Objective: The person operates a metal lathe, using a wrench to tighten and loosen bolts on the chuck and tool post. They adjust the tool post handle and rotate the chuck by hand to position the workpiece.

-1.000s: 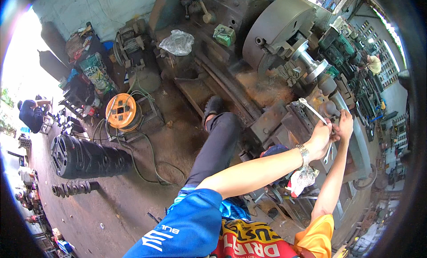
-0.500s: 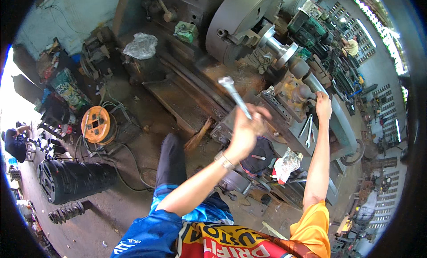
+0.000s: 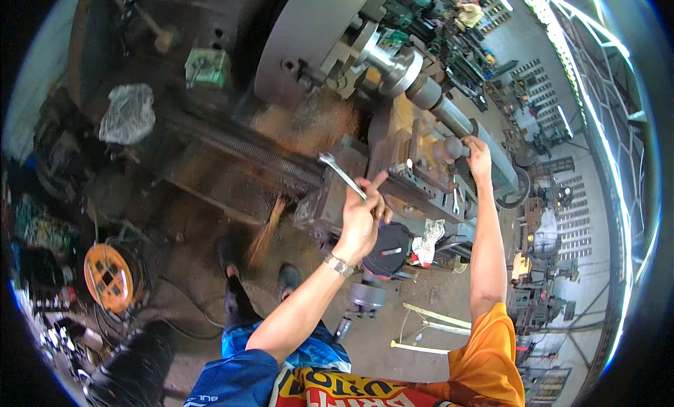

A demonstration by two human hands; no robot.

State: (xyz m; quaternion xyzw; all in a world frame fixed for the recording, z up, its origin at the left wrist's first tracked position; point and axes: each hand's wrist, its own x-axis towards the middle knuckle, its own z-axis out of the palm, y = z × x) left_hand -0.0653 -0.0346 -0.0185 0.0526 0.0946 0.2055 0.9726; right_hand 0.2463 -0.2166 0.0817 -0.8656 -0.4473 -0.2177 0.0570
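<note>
My left hand [image 3: 361, 221] is closed around a silver open-ended wrench [image 3: 341, 174], its jaw pointing up and left. The index finger sticks out to the right, over the lathe carriage. My right hand [image 3: 478, 158] grips the end of a handle with a large round ball [image 3: 446, 151] on top of the lathe's tool post [image 3: 426, 161]; its fingertips are partly hidden. Beyond, a shiny flanged metal workpiece [image 3: 400, 71] sits in line with the big grey chuck [image 3: 298, 45]. Another wrench [image 3: 456, 199] lies on the carriage near my right forearm.
A black cap [image 3: 391, 251] and a crumpled plastic bag [image 3: 427, 243] lie right of my left hand. A broom [image 3: 267, 231] stands by the lathe bed. An orange cable reel [image 3: 109, 277] with loose cable is on the floor at left. Pale yellow bars [image 3: 435, 319] lie at lower right.
The view has swung, so the lathe sits farther left. The wrench in my left hand has turned flatter, and the index finger now extends. My right hand stays on the ball-topped handle.
</note>
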